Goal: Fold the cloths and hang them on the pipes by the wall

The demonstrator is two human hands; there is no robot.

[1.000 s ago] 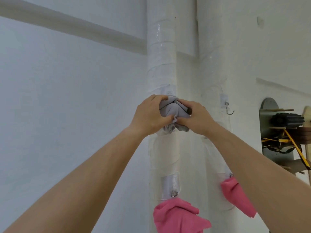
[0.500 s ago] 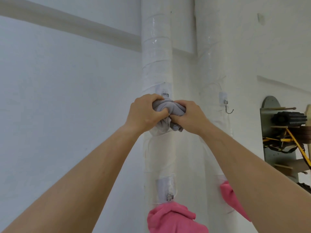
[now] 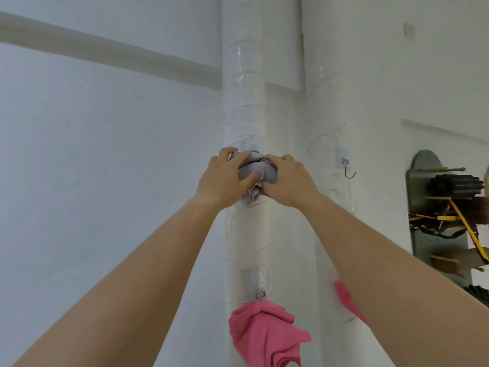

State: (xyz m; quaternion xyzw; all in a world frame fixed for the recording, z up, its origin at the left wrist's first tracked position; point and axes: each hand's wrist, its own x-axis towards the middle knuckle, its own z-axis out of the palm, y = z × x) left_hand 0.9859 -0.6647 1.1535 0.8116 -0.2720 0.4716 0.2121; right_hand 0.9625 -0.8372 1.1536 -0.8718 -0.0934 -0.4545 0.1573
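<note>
1. I see the left hand (image 3: 223,178) and the right hand (image 3: 289,178) both raised against the left pipe (image 3: 244,107), my landmark here, with the grey cloth (image 3: 258,172) bunched between them.
2. Left hand: fingers curled over the cloth's left side, thumb pressed into the fabric. Gripping.
3. Right hand: fingers closed over the cloth's right side, thumb tip pinching a fold just beside the left thumb.
4. The grey cloth sits against the front of the left pipe, just under a clear adhesive patch (image 3: 251,143). I cannot tell whether it is caught on a hook; the hands cover that spot.
5. Lower on the same pipe, a pink cloth (image 3: 264,332) hangs below a taped hook (image 3: 260,293).
6. Right of the left pipe stands a second pipe (image 3: 326,107) with a bare hook (image 3: 348,170) and another pink cloth (image 3: 345,298), partly hidden by the right forearm.
7. Farther right of it, a grey rack (image 3: 423,234) on the wall.
</note>
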